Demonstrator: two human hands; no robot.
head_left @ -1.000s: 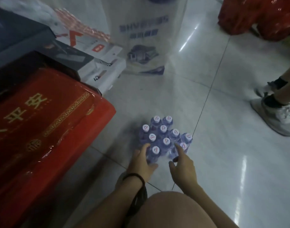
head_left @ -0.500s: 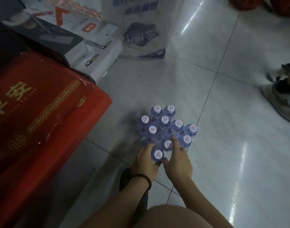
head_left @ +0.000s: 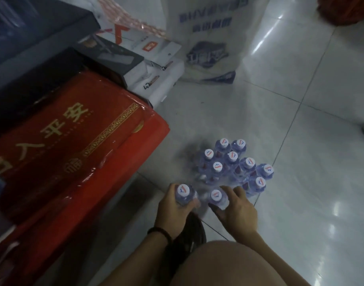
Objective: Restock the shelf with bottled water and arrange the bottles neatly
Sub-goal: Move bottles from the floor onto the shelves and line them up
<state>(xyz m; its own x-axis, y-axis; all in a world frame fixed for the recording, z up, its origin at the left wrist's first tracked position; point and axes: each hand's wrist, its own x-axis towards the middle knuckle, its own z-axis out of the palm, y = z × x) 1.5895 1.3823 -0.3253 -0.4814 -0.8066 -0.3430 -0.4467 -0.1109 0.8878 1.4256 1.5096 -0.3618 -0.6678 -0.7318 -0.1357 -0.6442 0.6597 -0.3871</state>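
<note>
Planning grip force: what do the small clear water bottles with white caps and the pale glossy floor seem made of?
The small clear water bottles look like transparent plastic, see-through with bluish tint; their white caps seem opaque plastic. The pale glossy floor looks like glazed tile: bright reflections, straight grout lines.

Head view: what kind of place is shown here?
Probably a shop or its stockroom: water bottles stand grouped on a tiled floor, beside wrapped red gift boxes and stacked boxed goods.
</note>
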